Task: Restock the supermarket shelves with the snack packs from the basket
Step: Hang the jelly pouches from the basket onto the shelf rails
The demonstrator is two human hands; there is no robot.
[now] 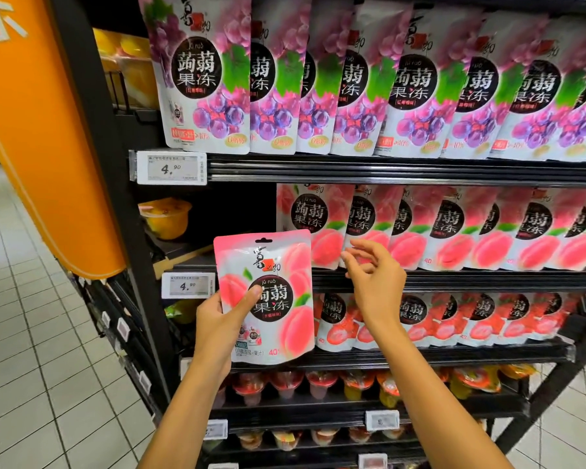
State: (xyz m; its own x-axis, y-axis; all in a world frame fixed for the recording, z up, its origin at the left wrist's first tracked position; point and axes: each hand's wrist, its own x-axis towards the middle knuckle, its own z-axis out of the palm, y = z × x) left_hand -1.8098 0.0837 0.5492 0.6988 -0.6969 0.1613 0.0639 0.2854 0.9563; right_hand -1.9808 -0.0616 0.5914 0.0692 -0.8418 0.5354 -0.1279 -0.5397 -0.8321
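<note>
My left hand [222, 323] grips a pink peach jelly pack [271, 275] by its lower left part, thumb across the front, and holds it upright before the left end of the middle shelf. My right hand [374, 277] hovers to the right of that pack with fingers loosely spread and holds nothing. It is in front of the row of hanging peach packs [454, 228] and the shelf rail [487, 277]. A dark gap shows on the shelf left of the first hanging peach pack. The basket is out of view.
Purple grape packs [352, 79] fill the shelf above; red strawberry packs [487, 316] hang below. Jelly cups [318, 384] line the lower shelves. Price tags [171, 168] [187, 285] sit on the left rail ends. An orange pillar [41, 130] stands left, over tiled floor [31, 367].
</note>
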